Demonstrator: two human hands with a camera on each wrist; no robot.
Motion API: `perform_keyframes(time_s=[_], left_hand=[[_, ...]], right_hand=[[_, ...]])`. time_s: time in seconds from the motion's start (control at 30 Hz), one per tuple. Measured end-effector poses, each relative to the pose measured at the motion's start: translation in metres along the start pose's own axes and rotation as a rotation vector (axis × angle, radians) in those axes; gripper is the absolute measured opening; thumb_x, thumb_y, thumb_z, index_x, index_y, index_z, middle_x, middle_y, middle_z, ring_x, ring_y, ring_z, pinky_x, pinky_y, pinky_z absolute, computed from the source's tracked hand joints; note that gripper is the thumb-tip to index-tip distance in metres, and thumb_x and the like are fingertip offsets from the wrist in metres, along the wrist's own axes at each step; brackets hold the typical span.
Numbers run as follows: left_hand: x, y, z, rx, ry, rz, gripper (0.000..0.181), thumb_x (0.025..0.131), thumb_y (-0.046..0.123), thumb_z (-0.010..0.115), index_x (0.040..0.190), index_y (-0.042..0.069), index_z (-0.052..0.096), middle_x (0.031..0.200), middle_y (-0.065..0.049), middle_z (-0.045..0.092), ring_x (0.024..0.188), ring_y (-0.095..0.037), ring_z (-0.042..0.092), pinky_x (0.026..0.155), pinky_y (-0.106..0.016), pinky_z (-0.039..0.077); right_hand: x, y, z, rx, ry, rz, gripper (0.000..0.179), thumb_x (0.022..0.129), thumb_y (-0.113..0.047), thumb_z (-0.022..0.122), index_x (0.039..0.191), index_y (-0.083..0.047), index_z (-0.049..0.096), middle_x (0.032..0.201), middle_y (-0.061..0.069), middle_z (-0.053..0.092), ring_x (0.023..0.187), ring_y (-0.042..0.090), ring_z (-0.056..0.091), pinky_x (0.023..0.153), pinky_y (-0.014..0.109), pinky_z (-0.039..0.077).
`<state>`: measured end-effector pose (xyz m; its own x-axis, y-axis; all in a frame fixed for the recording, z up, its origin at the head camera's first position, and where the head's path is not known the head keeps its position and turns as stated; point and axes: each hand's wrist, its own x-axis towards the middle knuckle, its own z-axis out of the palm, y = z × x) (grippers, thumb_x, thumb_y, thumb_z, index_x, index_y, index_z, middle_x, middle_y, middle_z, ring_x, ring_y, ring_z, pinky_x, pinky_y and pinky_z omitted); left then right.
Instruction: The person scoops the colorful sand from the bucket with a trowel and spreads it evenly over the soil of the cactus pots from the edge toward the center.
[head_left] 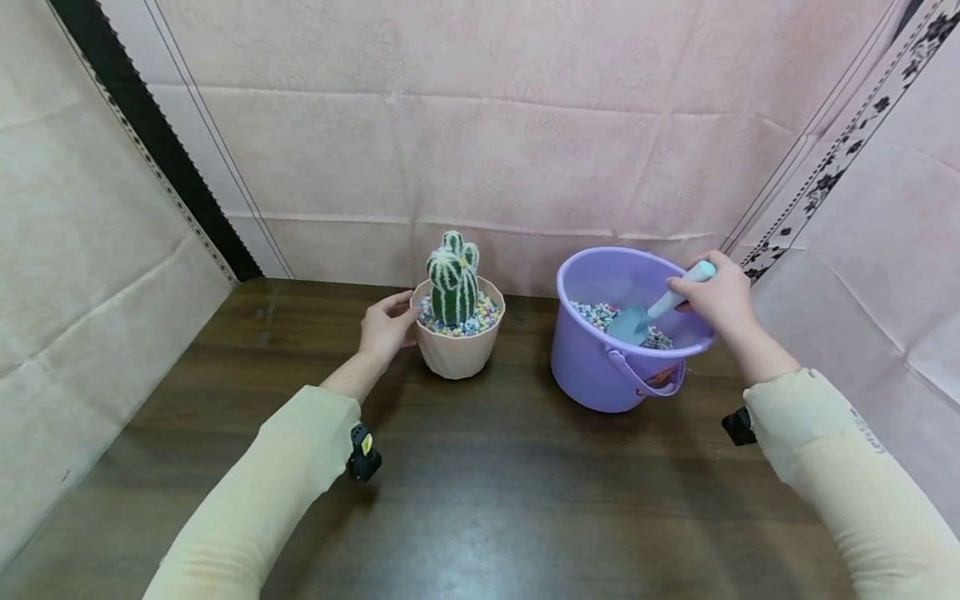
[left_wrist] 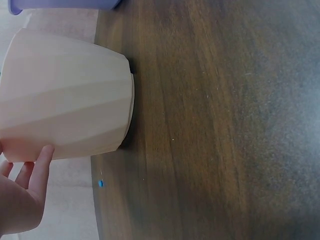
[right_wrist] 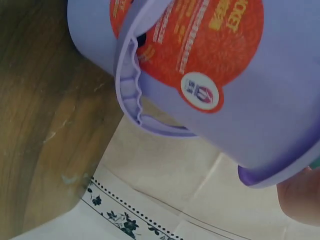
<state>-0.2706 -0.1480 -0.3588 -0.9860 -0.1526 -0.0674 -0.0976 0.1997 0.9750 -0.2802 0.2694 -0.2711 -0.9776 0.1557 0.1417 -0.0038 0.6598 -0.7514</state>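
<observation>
My right hand (head_left: 716,292) grips the handle of a light blue toy shovel (head_left: 663,305) over the purple bucket (head_left: 596,371). The shovel's blade points down into the bucket, at the small multicoloured pebbles (head_left: 595,313) there. On the left, my left hand (head_left: 386,327) touches the side of a cream faceted pot (head_left: 459,357) near its rim, its fingertips against the outer wall. A green cactus (head_left: 452,292) with white stripes stands upright in the pot, ringed by coloured pebbles (head_left: 487,312). In the right wrist view, the bucket wall hides most of the right hand.
Both containers stand near the back of a dark wooden table (head_left: 480,500), before a pale cloth backdrop (head_left: 480,158). The bucket's handle (head_left: 651,385) hangs down at its front. A tiny blue bit (left_wrist: 101,183) lies on the table near the pot.
</observation>
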Motion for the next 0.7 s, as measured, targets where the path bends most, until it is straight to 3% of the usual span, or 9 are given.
perform_keyframes(time_s=[0.1,0.27,0.4,0.53,0.7], left_hand=[[0.001,-0.001,0.000,-0.001,-0.001,-0.001,0.044,0.095,0.020,0.054,0.137,0.012,0.048,0.132,-0.015,0.053,0.118,-0.028,0.055,0.084,-0.043,0.055],[0.002,-0.001,0.000,0.005,-0.001,-0.005,0.044,0.095,0.020,0.054,0.137,0.013,0.048,0.133,-0.016,0.053,0.117,-0.029,0.056,0.084,-0.043,0.055],[0.002,-0.001,0.003,0.027,-0.003,0.013,0.044,0.095,0.020,0.053,0.138,0.012,0.047,0.132,-0.016,0.053,0.117,-0.030,0.055,0.086,-0.045,0.054],[0.002,-0.005,0.003,0.164,0.023,0.079,0.044,0.097,0.025,0.050,0.138,0.011,0.047,0.133,-0.015,0.054,0.121,-0.028,0.053,0.095,-0.043,0.050],[0.001,-0.012,-0.002,0.356,0.029,0.196,0.051,0.098,0.035,0.044,0.143,0.012,0.039,0.144,-0.013,0.043,0.133,-0.030,0.040,0.109,-0.044,0.036]], right_hand=[[0.003,0.001,-0.001,-0.016,-0.023,0.005,0.049,0.086,-0.016,0.064,0.123,0.007,0.041,0.099,0.019,0.051,0.052,0.001,0.059,0.061,0.030,0.059],[0.005,0.006,-0.002,-0.054,-0.079,0.021,0.051,0.087,-0.020,0.064,0.123,0.008,0.041,0.098,0.020,0.053,0.056,0.012,0.066,0.062,0.033,0.059],[0.002,0.007,-0.001,-0.178,-0.004,-0.048,0.053,0.086,-0.022,0.065,0.125,0.005,0.043,0.104,0.027,0.054,0.078,0.026,0.064,0.071,0.042,0.057],[0.000,0.008,0.003,-0.343,0.086,-0.172,0.048,0.087,-0.022,0.064,0.124,0.003,0.047,0.116,0.030,0.053,0.100,0.043,0.051,0.085,0.055,0.045],[0.002,0.015,0.003,-0.392,0.076,-0.227,0.049,0.093,-0.024,0.055,0.127,0.008,0.045,0.123,0.033,0.045,0.113,0.048,0.042,0.098,0.060,0.032]])
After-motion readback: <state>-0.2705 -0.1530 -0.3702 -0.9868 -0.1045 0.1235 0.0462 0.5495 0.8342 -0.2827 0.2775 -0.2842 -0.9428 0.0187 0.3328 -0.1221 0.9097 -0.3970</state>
